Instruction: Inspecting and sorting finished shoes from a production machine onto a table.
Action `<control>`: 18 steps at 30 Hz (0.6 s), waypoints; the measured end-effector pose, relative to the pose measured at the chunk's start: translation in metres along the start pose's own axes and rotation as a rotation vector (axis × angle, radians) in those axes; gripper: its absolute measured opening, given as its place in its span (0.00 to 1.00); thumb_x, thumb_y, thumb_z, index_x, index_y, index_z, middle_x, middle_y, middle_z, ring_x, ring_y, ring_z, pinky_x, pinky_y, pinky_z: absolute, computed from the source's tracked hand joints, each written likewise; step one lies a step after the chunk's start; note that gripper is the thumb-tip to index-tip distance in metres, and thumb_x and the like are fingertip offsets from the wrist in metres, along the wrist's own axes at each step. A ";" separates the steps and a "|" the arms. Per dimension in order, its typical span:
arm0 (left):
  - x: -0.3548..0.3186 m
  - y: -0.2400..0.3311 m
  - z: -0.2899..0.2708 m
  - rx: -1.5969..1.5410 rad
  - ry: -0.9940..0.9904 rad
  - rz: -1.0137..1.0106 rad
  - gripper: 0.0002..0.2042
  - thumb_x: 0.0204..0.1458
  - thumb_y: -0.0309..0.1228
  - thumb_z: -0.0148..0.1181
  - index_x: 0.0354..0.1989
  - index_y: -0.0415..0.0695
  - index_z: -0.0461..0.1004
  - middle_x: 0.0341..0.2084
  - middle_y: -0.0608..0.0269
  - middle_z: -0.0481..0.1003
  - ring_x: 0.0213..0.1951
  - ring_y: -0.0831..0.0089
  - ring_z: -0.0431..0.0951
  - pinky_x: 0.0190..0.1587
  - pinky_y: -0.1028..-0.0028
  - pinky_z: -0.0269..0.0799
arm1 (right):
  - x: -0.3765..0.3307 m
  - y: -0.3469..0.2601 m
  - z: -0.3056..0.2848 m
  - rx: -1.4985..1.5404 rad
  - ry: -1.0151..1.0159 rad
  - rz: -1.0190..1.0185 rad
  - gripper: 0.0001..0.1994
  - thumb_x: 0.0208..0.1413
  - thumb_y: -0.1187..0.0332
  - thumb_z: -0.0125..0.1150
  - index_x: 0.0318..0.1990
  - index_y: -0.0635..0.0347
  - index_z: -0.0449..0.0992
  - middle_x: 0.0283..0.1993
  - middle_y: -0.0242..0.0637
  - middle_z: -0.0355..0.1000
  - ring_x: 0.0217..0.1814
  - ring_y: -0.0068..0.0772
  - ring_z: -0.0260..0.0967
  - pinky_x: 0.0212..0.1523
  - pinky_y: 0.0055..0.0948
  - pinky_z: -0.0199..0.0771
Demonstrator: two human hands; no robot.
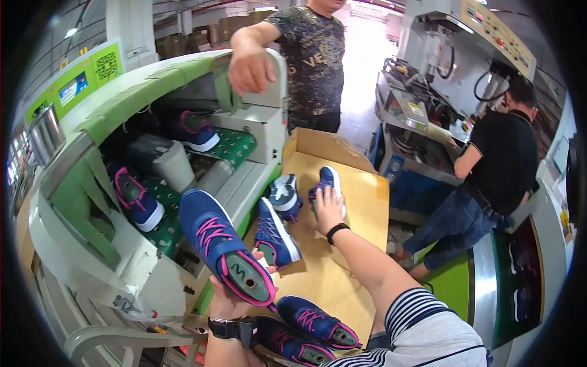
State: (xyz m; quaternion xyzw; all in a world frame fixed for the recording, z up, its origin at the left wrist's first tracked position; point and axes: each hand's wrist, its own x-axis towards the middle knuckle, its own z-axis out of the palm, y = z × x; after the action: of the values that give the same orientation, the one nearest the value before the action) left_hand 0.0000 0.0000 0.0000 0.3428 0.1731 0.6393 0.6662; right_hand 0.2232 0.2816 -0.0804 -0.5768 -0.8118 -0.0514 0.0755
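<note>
My left hand (227, 301) is closed round the heel end of a navy sneaker (211, 229) with pink laces and a white sole edge, raised with its toe pointing up and away. My right hand (330, 211) reaches to the far part of the table and grips another navy sneaker (330, 177) from above; its fingers cover much of that shoe. Between the hands, a navy sneaker (275, 235) lies on its side, beside another shoe (285, 194) with its patterned sole turned up. Close to me, a pair of sneakers (318, 323) stands upright.
The wooden tabletop (361, 244) has a raised cardboard edge (330, 147). At left, a green-and-white machine (73, 196) carries sneakers (137, 199) on its green belt (235, 150). One person (312, 61) stands across the table; another (501, 153) works at a machine on the right.
</note>
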 end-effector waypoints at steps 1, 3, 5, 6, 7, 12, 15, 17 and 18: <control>0.001 -0.003 0.003 -0.018 0.038 0.044 0.49 0.45 0.72 0.51 0.72 0.53 0.52 0.68 0.51 0.56 0.62 0.40 0.65 0.50 0.36 0.73 | 0.000 0.005 -0.018 0.027 -0.045 0.049 0.57 0.41 0.49 0.74 0.75 0.42 0.39 0.77 0.56 0.38 0.78 0.61 0.37 0.72 0.63 0.37; -0.013 0.008 0.008 -0.046 0.083 0.051 0.47 0.48 0.72 0.48 0.71 0.52 0.53 0.67 0.47 0.57 0.60 0.36 0.67 0.47 0.35 0.74 | -0.004 0.023 -0.013 0.106 0.039 0.208 0.49 0.45 0.57 0.72 0.74 0.39 0.47 0.75 0.58 0.45 0.77 0.61 0.42 0.70 0.59 0.49; -0.003 0.010 0.020 -0.039 0.010 0.063 0.47 0.49 0.72 0.46 0.71 0.52 0.53 0.67 0.46 0.57 0.60 0.35 0.66 0.47 0.36 0.74 | 0.012 0.110 0.020 0.541 0.375 0.211 0.49 0.42 0.66 0.69 0.73 0.54 0.45 0.66 0.58 0.60 0.67 0.59 0.60 0.65 0.41 0.63; -0.011 0.016 0.011 0.017 0.036 0.081 0.47 0.49 0.72 0.46 0.72 0.53 0.52 0.68 0.46 0.56 0.61 0.35 0.65 0.48 0.36 0.74 | 0.001 0.093 0.019 0.798 0.219 0.315 0.50 0.42 0.67 0.69 0.73 0.56 0.45 0.66 0.57 0.60 0.69 0.56 0.59 0.67 0.41 0.61; -0.013 0.023 0.017 -0.056 0.014 -0.010 0.53 0.45 0.72 0.52 0.72 0.45 0.49 0.68 0.52 0.58 0.62 0.46 0.67 0.51 0.45 0.75 | -0.025 0.105 0.016 0.946 0.231 0.239 0.50 0.42 0.69 0.70 0.73 0.58 0.45 0.67 0.54 0.60 0.70 0.51 0.58 0.68 0.38 0.58; 0.001 0.026 0.011 -0.059 0.027 0.177 0.43 0.56 0.65 0.47 0.73 0.50 0.48 0.69 0.46 0.55 0.61 0.40 0.67 0.49 0.43 0.77 | -0.188 0.107 -0.030 1.185 -0.153 -0.008 0.45 0.44 0.76 0.69 0.72 0.59 0.52 0.68 0.47 0.59 0.71 0.39 0.54 0.70 0.33 0.52; 0.007 0.035 0.002 0.023 0.058 0.308 0.41 0.58 0.61 0.47 0.72 0.48 0.49 0.67 0.49 0.58 0.64 0.44 0.64 0.52 0.43 0.75 | -0.269 0.080 -0.076 1.165 -0.256 -0.009 0.42 0.45 0.76 0.69 0.70 0.61 0.56 0.65 0.47 0.63 0.69 0.38 0.57 0.70 0.36 0.53; 0.008 0.043 0.010 -0.071 0.179 0.407 0.39 0.60 0.59 0.47 0.72 0.47 0.49 0.67 0.51 0.59 0.67 0.47 0.60 0.56 0.42 0.71 | -0.303 0.081 -0.071 0.731 -0.189 0.018 0.36 0.47 0.74 0.68 0.66 0.62 0.63 0.62 0.46 0.66 0.66 0.38 0.61 0.68 0.37 0.58; 0.010 0.043 0.007 -0.146 0.129 0.412 0.36 0.61 0.55 0.48 0.72 0.47 0.50 0.67 0.51 0.58 0.69 0.48 0.57 0.62 0.41 0.65 | -0.304 0.083 -0.072 0.743 -0.188 0.018 0.36 0.47 0.74 0.68 0.66 0.62 0.63 0.62 0.46 0.66 0.66 0.38 0.61 0.68 0.37 0.58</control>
State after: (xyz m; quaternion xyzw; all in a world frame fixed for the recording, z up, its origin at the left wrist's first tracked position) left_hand -0.0252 0.0053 0.0360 0.2802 0.0949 0.7933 0.5321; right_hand 0.4041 0.0146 -0.0656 -0.5193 -0.7736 0.3001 0.2048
